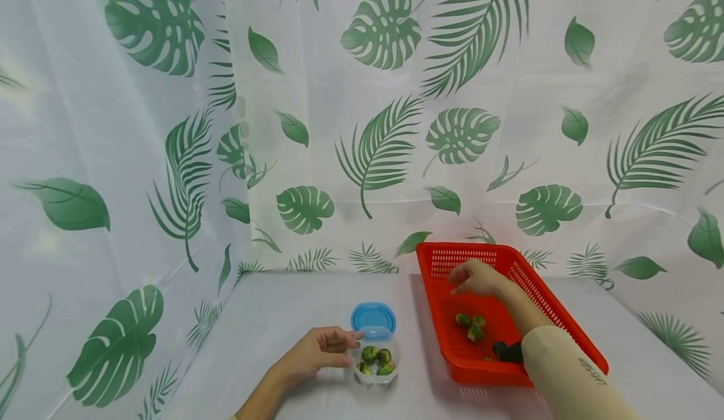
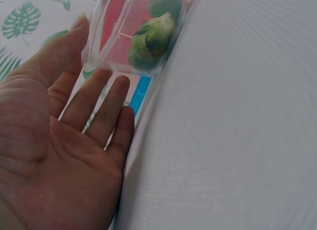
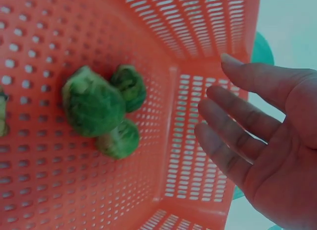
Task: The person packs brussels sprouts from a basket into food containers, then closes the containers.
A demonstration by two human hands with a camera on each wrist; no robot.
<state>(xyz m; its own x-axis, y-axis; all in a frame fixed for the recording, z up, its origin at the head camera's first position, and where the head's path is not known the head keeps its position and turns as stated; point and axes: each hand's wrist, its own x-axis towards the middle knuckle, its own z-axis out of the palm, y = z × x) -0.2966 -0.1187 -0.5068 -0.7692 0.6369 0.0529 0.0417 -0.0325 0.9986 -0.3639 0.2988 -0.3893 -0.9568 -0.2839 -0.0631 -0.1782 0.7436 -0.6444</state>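
A small clear plastic container point(image 1: 378, 379) stands on the table with several Brussels sprouts point(image 1: 369, 354) inside. My left hand point(image 1: 319, 354) is at its left side, thumb and fingertips at the rim, fingers loosely extended; in the left wrist view the palm point(image 2: 69, 155) shows bare beside the container point(image 2: 124, 51). My right hand point(image 1: 477, 278) hovers over the far part of a red plastic basket point(image 1: 441, 332), holding nothing. A cluster of Brussels sprouts point(image 1: 474, 332) lies on the basket floor; in the right wrist view these sprouts point(image 3: 94, 103) are apart from the spread fingers point(image 3: 233, 126).
A blue lid point(image 1: 372, 317) lies just behind the clear container. The basket's raised, slotted walls stand to the right of it. A white cloth with green leaf prints point(image 1: 367, 156) hangs behind and at the left of the white table point(image 1: 283, 307).
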